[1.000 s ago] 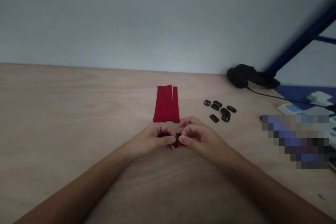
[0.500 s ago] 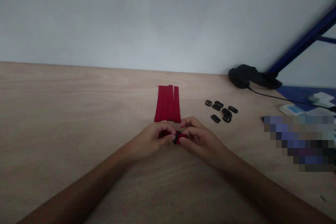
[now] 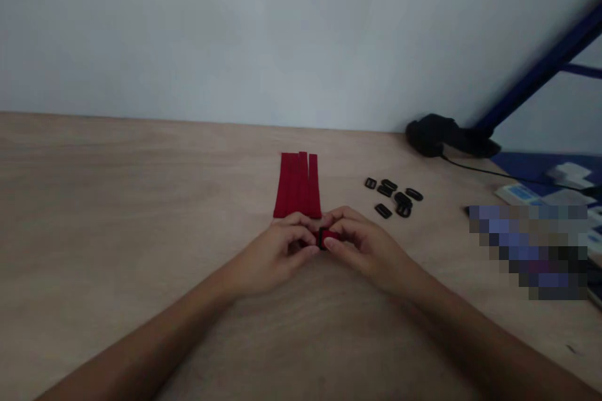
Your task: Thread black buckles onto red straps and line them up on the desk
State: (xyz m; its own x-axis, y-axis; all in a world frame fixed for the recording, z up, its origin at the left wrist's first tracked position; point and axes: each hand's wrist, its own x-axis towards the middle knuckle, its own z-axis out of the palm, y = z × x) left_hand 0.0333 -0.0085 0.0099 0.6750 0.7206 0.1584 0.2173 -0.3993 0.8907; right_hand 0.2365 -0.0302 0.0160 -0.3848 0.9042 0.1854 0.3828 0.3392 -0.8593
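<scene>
My left hand [image 3: 277, 249] and my right hand [image 3: 362, 244] meet low at the middle of the wooden table, with their fingertips close together. Between them they pinch a short red fabric strap [image 3: 330, 237] threaded through a black plastic buckle [image 3: 322, 239], which my fingers partly hide. Just beyond my hands lie several flat red fabric straps [image 3: 297, 187], side by side and pointing away from me. Several small black plastic buckles and sliders [image 3: 394, 196] lie loose to the right of those straps, beyond my right hand.
The light wooden table [image 3: 141, 200] meets a pale wall at its far edge. A black cabled device [image 3: 442, 136] sits in the far right corner near a blue metal bar [image 3: 540, 69]. Papers [image 3: 520, 194] and a pixelated patch [image 3: 529, 250] occupy the right side.
My hands have drawn closer together around the strap and buckle, and my left hand has shifted slightly right. The buckle now sits nearer my right hand's fingertips.
</scene>
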